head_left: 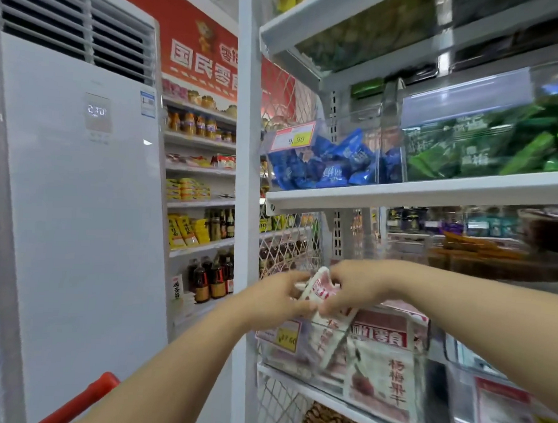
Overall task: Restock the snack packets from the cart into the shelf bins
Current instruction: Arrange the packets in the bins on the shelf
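left hand (pixel 278 296) and right hand (pixel 352 286) were both pinching the top of a bunch of white-and-red snack packets (pixel 320 291), held upright and half down in the clear shelf bin (pixel 280 360); guessing that was so they'd slot in beside the stocked packets (pixel 378 385) already standing there

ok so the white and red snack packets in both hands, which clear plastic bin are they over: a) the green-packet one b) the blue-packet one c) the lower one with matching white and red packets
c: the left hand and right hand grip the white and red snack packets just above the lower clear plastic bin that holds matching packets, one shelf below the blue packets.
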Motion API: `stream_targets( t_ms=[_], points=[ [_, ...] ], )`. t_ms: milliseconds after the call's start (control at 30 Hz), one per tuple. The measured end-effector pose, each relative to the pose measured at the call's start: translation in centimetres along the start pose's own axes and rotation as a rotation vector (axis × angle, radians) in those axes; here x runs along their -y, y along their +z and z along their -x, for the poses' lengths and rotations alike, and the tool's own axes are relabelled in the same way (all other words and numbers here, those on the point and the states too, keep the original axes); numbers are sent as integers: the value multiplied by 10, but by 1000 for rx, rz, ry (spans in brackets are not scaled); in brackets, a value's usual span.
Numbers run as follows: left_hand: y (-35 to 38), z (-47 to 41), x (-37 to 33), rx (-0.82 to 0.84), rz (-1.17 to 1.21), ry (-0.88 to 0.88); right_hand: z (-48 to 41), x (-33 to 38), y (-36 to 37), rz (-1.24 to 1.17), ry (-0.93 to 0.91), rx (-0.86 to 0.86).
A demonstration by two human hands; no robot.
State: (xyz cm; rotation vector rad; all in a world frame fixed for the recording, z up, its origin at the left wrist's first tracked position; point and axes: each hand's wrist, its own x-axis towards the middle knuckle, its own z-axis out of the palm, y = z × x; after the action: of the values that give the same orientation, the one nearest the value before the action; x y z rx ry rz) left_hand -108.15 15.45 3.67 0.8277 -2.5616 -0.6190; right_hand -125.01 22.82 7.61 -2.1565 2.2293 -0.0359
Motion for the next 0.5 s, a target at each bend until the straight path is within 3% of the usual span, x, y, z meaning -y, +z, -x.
stream_targets(
  t_ms=[233,367,500],
  points=[
    [-5,-13,-21,288,-472,-160,-6,20,-3,295,35,188],
    [-1,-23,-18,405,-547,-199,0,17,4,226,3,106],
    [-4,-28,-20,400,-543,-228,12,8,6,107,-10,-53]
  ],
)
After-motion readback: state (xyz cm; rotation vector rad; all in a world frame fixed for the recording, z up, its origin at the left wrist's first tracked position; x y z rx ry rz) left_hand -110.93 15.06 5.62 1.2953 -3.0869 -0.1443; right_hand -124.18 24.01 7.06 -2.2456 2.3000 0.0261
